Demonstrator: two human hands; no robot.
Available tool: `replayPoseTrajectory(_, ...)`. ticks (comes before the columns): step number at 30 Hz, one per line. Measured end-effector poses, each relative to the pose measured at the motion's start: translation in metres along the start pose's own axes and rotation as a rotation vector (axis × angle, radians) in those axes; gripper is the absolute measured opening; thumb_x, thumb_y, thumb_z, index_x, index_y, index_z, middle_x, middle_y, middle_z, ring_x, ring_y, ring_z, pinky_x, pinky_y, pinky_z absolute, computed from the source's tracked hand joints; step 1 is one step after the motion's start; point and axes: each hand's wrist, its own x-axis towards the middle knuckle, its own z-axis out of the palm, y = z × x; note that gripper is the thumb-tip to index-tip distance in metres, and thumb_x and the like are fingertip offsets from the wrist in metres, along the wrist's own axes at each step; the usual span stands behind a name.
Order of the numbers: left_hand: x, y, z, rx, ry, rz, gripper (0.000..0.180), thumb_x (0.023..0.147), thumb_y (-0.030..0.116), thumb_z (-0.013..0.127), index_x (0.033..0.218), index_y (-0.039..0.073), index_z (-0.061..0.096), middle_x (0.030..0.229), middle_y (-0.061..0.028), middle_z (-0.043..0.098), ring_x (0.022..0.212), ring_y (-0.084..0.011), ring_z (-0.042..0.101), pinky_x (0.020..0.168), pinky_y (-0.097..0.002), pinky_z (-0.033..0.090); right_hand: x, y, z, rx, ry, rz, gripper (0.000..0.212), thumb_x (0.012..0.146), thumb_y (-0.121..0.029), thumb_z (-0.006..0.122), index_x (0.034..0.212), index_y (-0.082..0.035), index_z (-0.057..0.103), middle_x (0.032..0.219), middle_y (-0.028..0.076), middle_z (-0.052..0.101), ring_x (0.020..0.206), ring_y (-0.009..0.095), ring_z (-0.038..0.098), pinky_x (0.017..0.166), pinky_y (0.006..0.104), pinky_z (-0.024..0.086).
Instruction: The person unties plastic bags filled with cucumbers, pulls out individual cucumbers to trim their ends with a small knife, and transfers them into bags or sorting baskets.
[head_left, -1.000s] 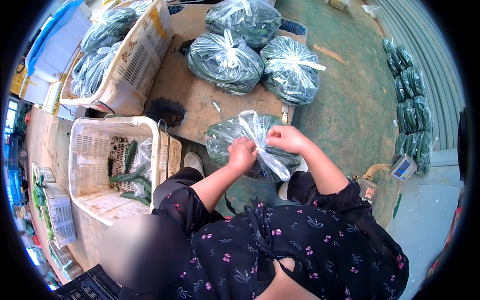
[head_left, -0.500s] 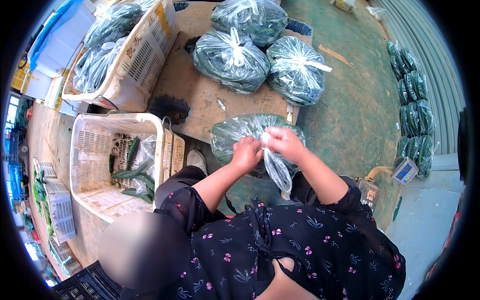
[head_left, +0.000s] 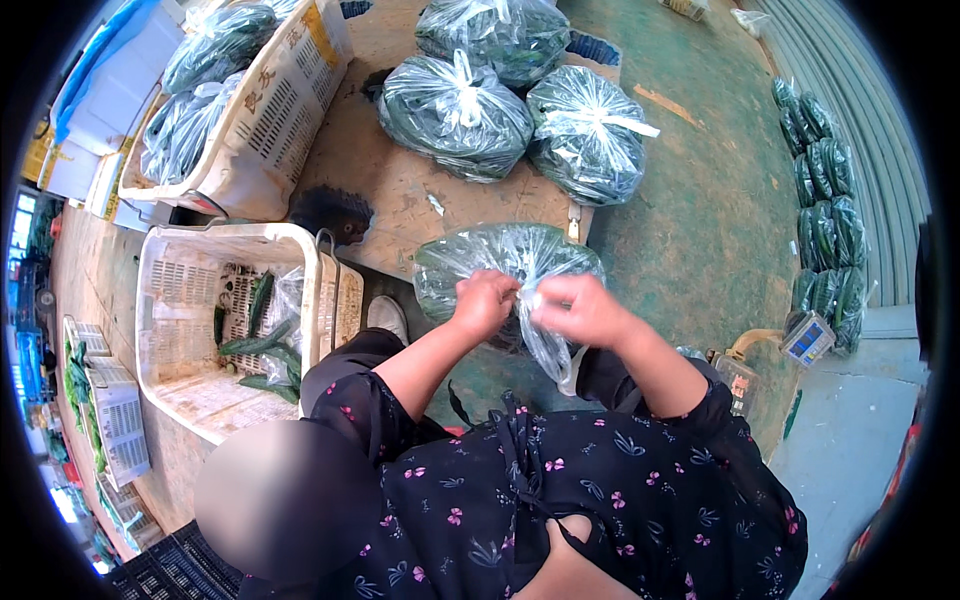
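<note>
In front of me sits a clear plastic bag of cucumbers (head_left: 440,262), its top gathered into a twisted neck with the loose end (head_left: 548,352) hanging toward me. My left hand (head_left: 487,303) is closed on the left side of that neck, fingertips pinched together. My right hand (head_left: 580,308) is closed at the other side, thumb and fingers against the gathered plastic. A whitish strip shows between the hands at the neck; whether it is a tie or bunched plastic I cannot tell.
Three tied bags of cucumbers (head_left: 455,115) stand on a brown board (head_left: 400,215) beyond. At left, a dirty white crate (head_left: 190,395) holds loose cucumbers; another crate (head_left: 270,110) holds filled bags. A scale (head_left: 808,340) and several bagged cucumbers (head_left: 835,235) line the right.
My right hand has moved slightly right and down, from on top of the neck to beside it. My left hand stays at the neck. The whole view has shifted a little.
</note>
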Motion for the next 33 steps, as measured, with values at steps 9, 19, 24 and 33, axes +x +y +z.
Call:
replayPoseTrajectory(9,0.006,-0.008,0.005,-0.108,-0.086,-0.077,0.017,0.072,0.02,0.055,0.086,0.014,0.064,0.088,-0.0062,0.059,0.09,-0.027,0.052,0.076,-0.0431,0.038,0.04,0.078,-0.023,0.573,0.476,0.358,0.017,0.083,-0.019,0.053,0.077,-0.003,0.056,0.059,-0.002,0.048,0.053,0.006,0.044,0.052,0.0198,0.036)
replayPoseTrajectory(19,0.012,-0.014,-0.003,-0.301,-0.267,-0.103,0.021,0.074,0.02,0.056,0.086,0.002,0.061,0.083,-0.0168,0.058,0.083,-0.0302,0.056,0.076,-0.0368,0.043,0.033,0.006,-0.014,-0.657,0.648,-0.354,0.019,0.066,-0.003,0.062,0.084,-0.006,0.058,0.081,0.009,0.055,0.076,0.025,0.054,0.069,0.0329,0.044)
replayPoseTrajectory(24,0.011,-0.018,0.002,-0.319,-0.266,-0.095,0.02,0.074,0.022,0.058,0.086,0.007,0.062,0.082,-0.0128,0.06,0.078,-0.029,0.057,0.07,-0.0386,0.043,0.028,0.042,0.005,-0.575,0.089,-0.265,0.005,0.068,-0.008,0.058,0.072,-0.007,0.055,0.071,0.007,0.054,0.071,0.027,0.052,0.063,0.0361,0.043)
replayPoseTrajectory(33,0.015,-0.022,0.016,-0.23,-0.264,-0.192,0.017,0.075,0.02,0.056,0.088,0.011,0.062,0.086,-0.0114,0.062,0.084,-0.028,0.058,0.072,-0.0406,0.043,0.035,0.07,0.016,-0.643,0.052,-0.352,0.008,0.065,-0.01,0.059,0.065,-0.008,0.051,0.066,0.007,0.05,0.067,0.026,0.051,0.062,0.0362,0.043)
